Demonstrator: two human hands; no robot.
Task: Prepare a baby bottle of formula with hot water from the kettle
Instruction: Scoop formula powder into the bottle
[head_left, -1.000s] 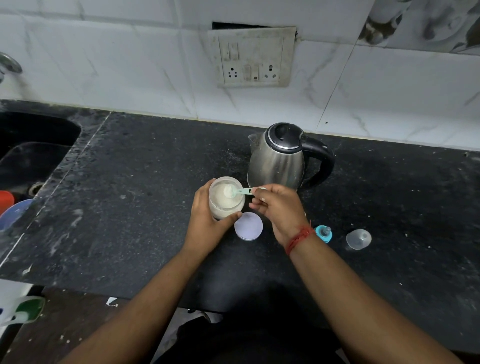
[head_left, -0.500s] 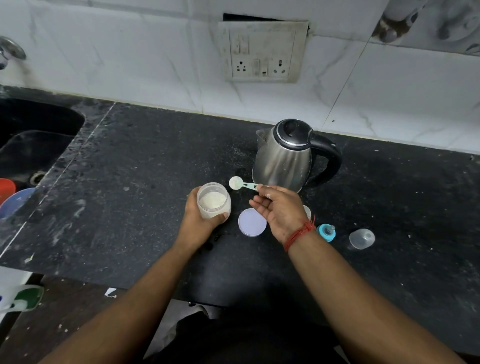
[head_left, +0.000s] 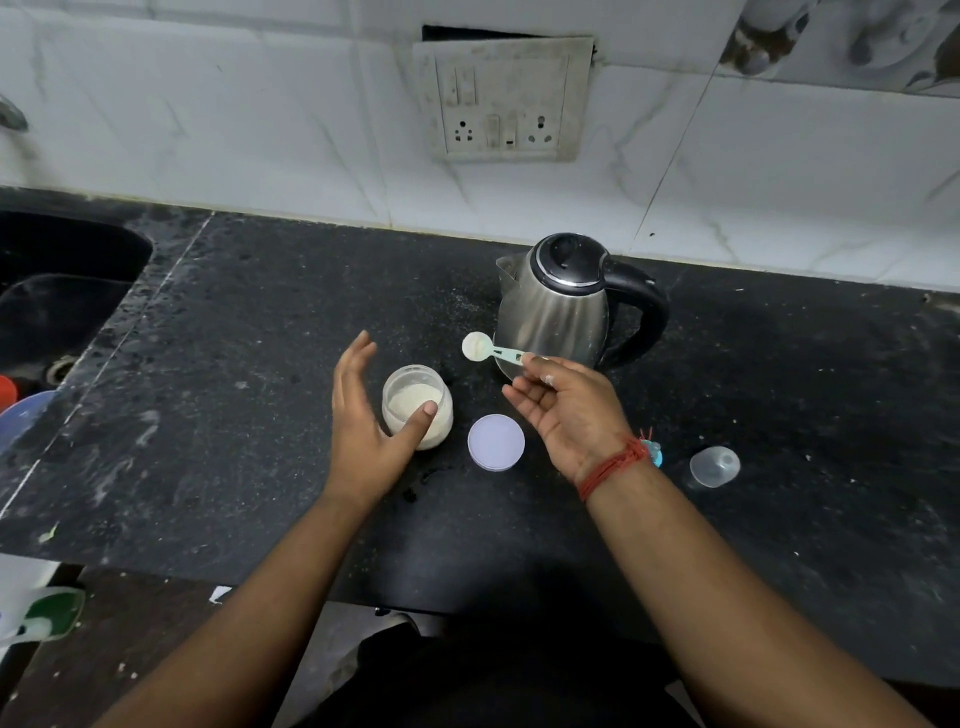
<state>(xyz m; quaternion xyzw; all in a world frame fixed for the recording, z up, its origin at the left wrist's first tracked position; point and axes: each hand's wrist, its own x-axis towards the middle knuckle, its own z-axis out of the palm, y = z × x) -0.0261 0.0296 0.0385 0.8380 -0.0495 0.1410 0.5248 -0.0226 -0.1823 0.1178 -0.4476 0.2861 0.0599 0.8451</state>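
The formula jar (head_left: 417, 405) stands upright and uncapped on the black tabletop (head_left: 260, 364), holding pale powder. The left hand (head_left: 363, 421) is released, fingers spread beside the jar, thumb tip over its rim. The right hand (head_left: 566, 405) has its grip pinched on the handle of the measuring scoop (head_left: 491, 351), whose bowl holds powder and is held in front of the steel kettle (head_left: 561, 306). The jar's lid (head_left: 496, 442) lies flat between the hands. A clear bottle cap (head_left: 714, 466) lies well to the right.
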